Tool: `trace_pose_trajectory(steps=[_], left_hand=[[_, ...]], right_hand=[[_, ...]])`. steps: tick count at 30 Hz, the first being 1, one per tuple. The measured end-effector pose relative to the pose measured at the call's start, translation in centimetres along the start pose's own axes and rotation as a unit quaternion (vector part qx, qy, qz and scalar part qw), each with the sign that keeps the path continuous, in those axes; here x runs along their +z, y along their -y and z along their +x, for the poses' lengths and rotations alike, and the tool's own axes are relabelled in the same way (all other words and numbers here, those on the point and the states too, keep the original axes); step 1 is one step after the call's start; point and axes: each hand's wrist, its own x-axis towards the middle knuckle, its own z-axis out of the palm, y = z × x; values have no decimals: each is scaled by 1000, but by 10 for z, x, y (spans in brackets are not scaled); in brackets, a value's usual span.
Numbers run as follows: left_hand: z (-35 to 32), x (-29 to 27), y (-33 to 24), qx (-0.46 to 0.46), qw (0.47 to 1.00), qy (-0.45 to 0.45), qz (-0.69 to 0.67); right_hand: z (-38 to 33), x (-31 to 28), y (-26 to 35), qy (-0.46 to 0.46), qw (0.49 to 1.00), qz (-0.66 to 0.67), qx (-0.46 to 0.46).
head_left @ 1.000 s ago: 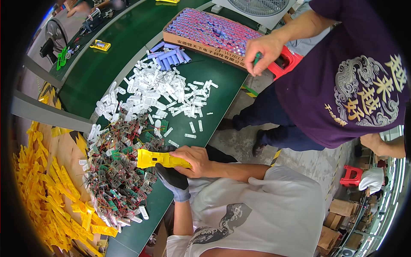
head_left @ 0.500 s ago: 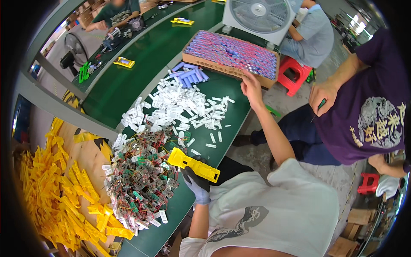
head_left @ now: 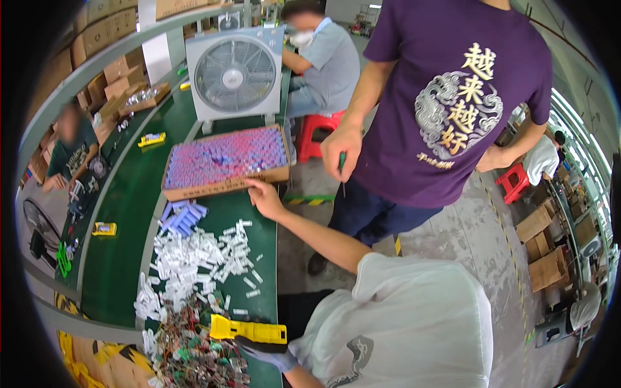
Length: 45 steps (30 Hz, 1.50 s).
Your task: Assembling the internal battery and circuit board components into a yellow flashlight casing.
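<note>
My left hand (head_left: pixel 266 354), in a grey glove with dark fingers, is closed around a yellow plastic housing (head_left: pixel 249 330), a long hollow shell. The hand is low over the bench, beside a heap of circuit boards with thin wires (head_left: pixel 194 349). My bare right hand (head_left: pixel 265 199) reaches forward to the near edge of a cardboard box (head_left: pixel 213 192) packed with pink and purple battery cells (head_left: pixel 226 155). Its index finger is stretched out at the box rim, and nothing shows in the hand. Loose lilac cells (head_left: pixel 183 218) and a pile of small white plastic parts (head_left: pixel 194 262) lie between my hands.
A box fan (head_left: pixel 234 77) stands behind the cells. A person in a purple shirt (head_left: pixel 453 116) stands close on the right, a small green-handled tool (head_left: pixel 342 161) in one hand. Red stools (head_left: pixel 317 137), a seated person (head_left: pixel 330 58) and a metal frame bar (head_left: pixel 110 333) surround the bench.
My view has swung up and right, so the bench sits further left and the purple-shirted person shows more fully. My left hand keeps the yellow housing; my right stays by the box rim.
</note>
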Motion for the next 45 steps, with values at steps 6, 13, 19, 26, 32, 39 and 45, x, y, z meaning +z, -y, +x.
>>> trace_pose_trajectory(steps=[6, 13, 19, 26, 32, 39, 45], left_hand=[[-2, -6, 23, 229, 943, 8, 242], [6, 25, 12, 109, 990, -48, 70], [-6, 14, 2, -8, 994, -103, -26], [-11, 33, -31, -119, 957, -44, -261], [-8, 26, -34, -108, 967, -15, -229], [-9, 30, -37, -130, 966, -18, -224], [-8, 22, -32, -142, 960, -12, -240]], right_hand=[[-5, -6, 6, 0, 1000, -23, -2], [-18, -7, 15, 12, 1000, -21, -2], [-23, 4, 12, 49, 998, -38, -12], [1, -20, 21, 29, 999, -44, 3], [-5, -7, 18, 39, 997, -66, 19], [-6, -13, 14, 30, 996, -80, 25], [-9, -7, 23, 50, 990, -132, 11]])
